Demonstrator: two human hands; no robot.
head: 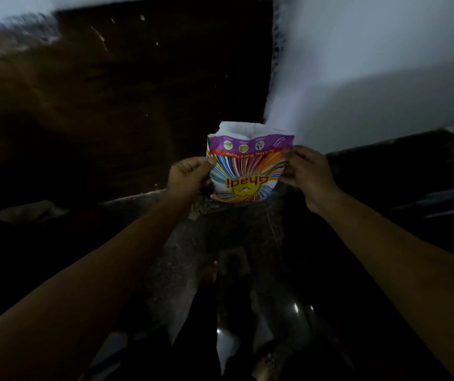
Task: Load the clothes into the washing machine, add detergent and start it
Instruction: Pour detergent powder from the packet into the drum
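Both hands up front: left hand (186,176) and right hand (307,171) pinch the side edges of the detergent packet (245,167), held upside down, centre, mid-air. No washing machine in view; adding detergent looks unfinished, starting remains.

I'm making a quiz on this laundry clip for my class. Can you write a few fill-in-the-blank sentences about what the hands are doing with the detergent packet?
1. The detergent packet is held by ____ hands.
2. Its printed brand name appears ____ to the camera.
3. The right hand pinches the packet's ____ edge; the left hand grips the opposite one.

Missing words: both; upside down; right
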